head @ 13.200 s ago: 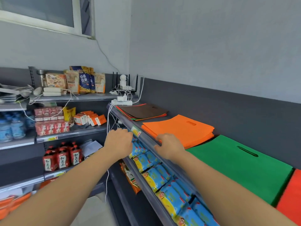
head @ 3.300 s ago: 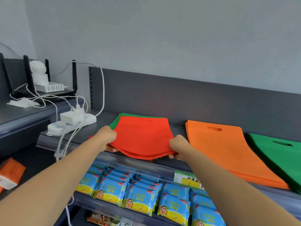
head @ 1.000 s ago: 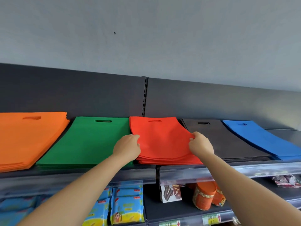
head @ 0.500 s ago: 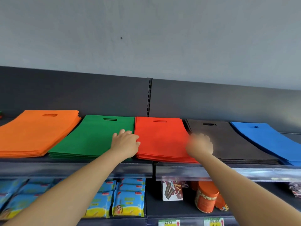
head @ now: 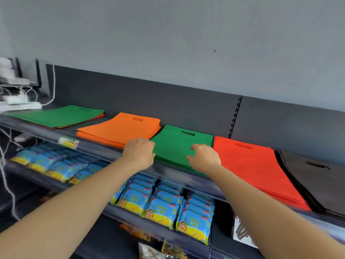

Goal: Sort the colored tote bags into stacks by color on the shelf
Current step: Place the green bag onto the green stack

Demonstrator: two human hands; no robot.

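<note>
Evidently the sorting was well advanced. Along the top shelf (head: 97,148) lay four single-colour stacks of tote bags. The orange stack (head: 119,129) came first, with the green stack (head: 179,144) at its 3 o'clock. The red stack (head: 252,165) followed, and the dark grey stack (head: 317,176) sat at the far 3 o'clock edge of view. A mixed pile (head: 56,116) lay at 9 o'clock of the orange stack, beside the power strip (head: 20,104). It showed green on top and a red-orange edge beneath, so by judgement it was the portion left to sort.

The left hand (head: 140,152) rested at the green stack's 7 o'clock corner, beside the orange stack. Its fingers curled downward, and whether they pinched a bag could not be determined. The right hand (head: 204,157) lay over the 5 o'clock corner with its fingers loosely bent, gripping nothing.

Each bag was a thin, flat, matte rectangle, apparently non-woven fabric, with a slot handle cut near the rear edge. The stack edges were slightly staggered. Glossy blue snack packets (head: 164,202) filled the tier at 6 o'clock.
</note>
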